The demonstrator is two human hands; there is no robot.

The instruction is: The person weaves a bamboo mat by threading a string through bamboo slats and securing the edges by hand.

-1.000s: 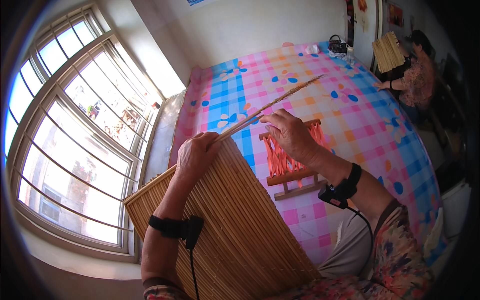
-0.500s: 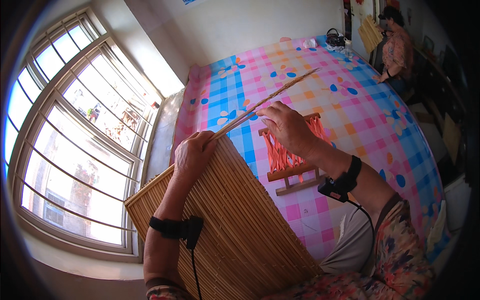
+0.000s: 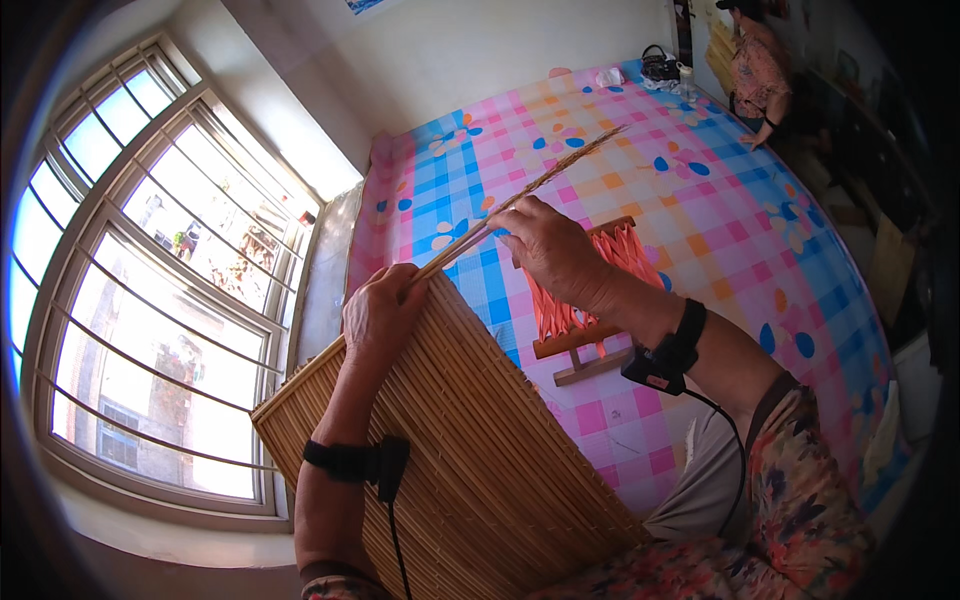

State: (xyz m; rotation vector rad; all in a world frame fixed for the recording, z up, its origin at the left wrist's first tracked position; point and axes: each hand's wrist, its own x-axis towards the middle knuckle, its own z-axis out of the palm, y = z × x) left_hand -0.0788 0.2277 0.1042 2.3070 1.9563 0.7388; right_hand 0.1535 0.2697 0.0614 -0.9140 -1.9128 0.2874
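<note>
A stiff mat [image 3: 470,420] of straw-coloured stalks, stitched in rows, slants across my front. At its far corner my left hand [image 3: 380,315] is closed round the lower ends of a few thin dry stalks [image 3: 458,246]. They point away to the right, and one ends in a brownish feathery head [image 3: 580,152]. Further up, my right hand [image 3: 548,250] pinches the same stalks between thumb and fingers. The palm side of my left hand is hidden, so its exact hold on the mat's edge does not show.
A folding stool [image 3: 590,290] with orange straps and wooden bars lies beyond my right forearm on a checked, flowered sheet [image 3: 690,230]. A barred window [image 3: 170,300] is at the left. A black bag [image 3: 660,66] and bottle [image 3: 687,84] stand far back, near another person [image 3: 760,75].
My right hand has come left and closed on the stalks, where it was a little apart from them. The other person has shifted, and the view has turned slightly.
</note>
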